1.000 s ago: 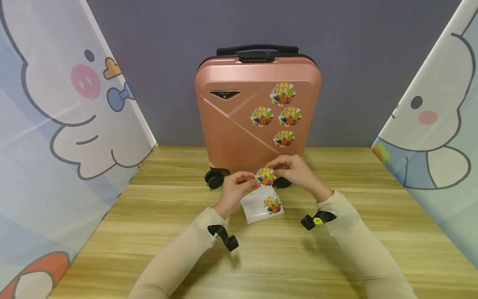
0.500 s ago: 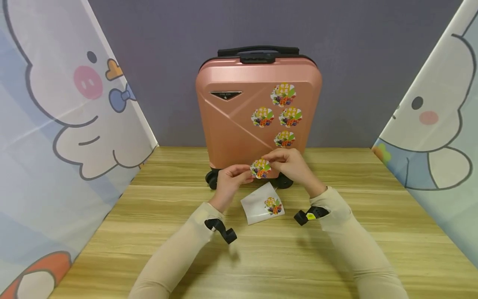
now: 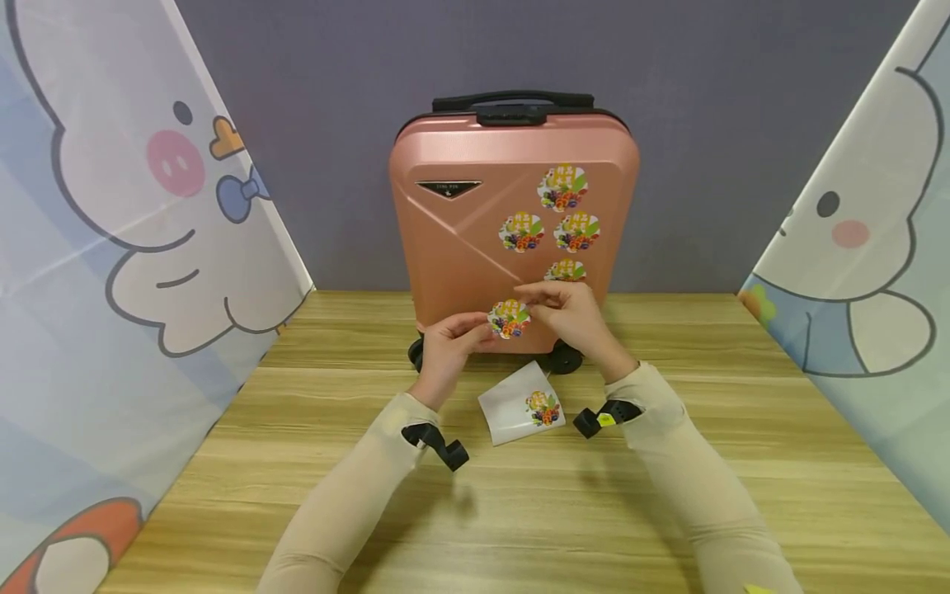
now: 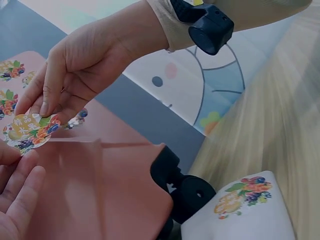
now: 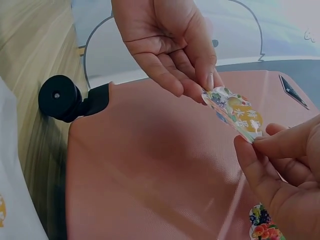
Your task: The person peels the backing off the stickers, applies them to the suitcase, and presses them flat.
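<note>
Between my two hands is a round fruit sticker [image 3: 508, 319] with yellow lettering, held in front of the lower part of a pink suitcase [image 3: 460, 272]. My left hand [image 3: 448, 351] pinches its left edge between thumb and fingers. At the upper right edge, thumb and fingers of my right hand [image 3: 575, 318] pinch it too. In the right wrist view the sticker [image 5: 234, 111] is tilted and slightly bowed, apart from the suitcase face. Several matching stickers [image 3: 522, 232] are on the suitcase's right half; my right hand partly covers the lowest one [image 3: 566, 270].
A white backing sheet [image 3: 512, 408] bearing one fruit sticker [image 3: 543, 408] lies on the wooden table [image 3: 534, 511] before the suitcase. The suitcase stands on black wheels [image 3: 566, 358] against a grey back wall [image 3: 312, 165]. Cartoon-printed panels [image 3: 223, 272] flank both sides.
Both hands have moved up and slightly left with the sticker, from over the backing sheet to the suitcase's lower front. The sheet has stayed on the table.
</note>
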`<action>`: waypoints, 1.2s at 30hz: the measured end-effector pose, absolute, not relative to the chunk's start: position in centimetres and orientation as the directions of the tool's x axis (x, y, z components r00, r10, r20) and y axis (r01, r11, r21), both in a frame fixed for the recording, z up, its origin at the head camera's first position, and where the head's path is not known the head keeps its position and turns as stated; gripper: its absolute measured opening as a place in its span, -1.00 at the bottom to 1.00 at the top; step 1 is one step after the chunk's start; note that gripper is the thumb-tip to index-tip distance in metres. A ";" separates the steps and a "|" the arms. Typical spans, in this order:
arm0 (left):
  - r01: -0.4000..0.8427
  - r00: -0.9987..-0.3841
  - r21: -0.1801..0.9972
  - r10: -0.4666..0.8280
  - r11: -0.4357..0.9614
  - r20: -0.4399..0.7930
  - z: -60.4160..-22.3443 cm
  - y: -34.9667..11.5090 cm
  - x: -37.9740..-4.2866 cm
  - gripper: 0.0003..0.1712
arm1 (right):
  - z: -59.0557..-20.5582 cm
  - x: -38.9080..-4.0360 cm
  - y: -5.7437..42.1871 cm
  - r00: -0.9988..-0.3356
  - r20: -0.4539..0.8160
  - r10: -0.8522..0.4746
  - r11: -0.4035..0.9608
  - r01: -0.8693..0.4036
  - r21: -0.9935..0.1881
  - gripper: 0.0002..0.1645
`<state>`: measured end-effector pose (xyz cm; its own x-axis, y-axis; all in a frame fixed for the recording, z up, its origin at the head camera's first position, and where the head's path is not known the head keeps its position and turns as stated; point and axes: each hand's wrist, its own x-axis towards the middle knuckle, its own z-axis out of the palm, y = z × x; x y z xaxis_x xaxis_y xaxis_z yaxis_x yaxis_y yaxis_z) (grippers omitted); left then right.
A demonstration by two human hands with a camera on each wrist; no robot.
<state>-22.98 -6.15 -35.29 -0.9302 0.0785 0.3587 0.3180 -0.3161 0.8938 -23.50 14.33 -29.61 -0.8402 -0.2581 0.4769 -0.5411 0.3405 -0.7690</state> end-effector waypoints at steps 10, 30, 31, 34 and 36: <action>0.321 -0.939 0.902 0.029 -0.289 0.344 -34.3 -6.4 -23.6 -0.77 | -28.9 -24.1 13.9 -0.840 0.487 -0.238 0.248 -0.538 -0.806 -0.63; 0.351 -0.925 0.848 -0.004 -0.398 0.381 -33.4 -7.2 -23.9 -0.65 | -27.7 -23.9 12.5 -0.831 0.496 -0.253 0.169 -0.543 -0.823 -0.63; 0.355 -0.923 0.844 -0.009 -0.402 0.384 -33.3 -7.2 -23.9 -0.64 | -27.6 -23.9 12.4 -0.827 0.501 -0.256 0.162 -0.547 -0.821 -0.63; 0.370 -0.917 0.831 -0.021 -0.416 0.398 -33.0 -7.2 -23.8 -0.63 | -27.4 -24.0 12.2 -0.812 0.520 -0.265 0.129 -0.565 -0.815 -0.64; 0.376 -0.914 0.821 -0.027 -0.429 0.404 -32.9 -7.3 -23.8 -0.63 | -27.3 -24.1 12.0 -0.800 0.534 -0.273 0.109 -0.577 -0.809 -0.64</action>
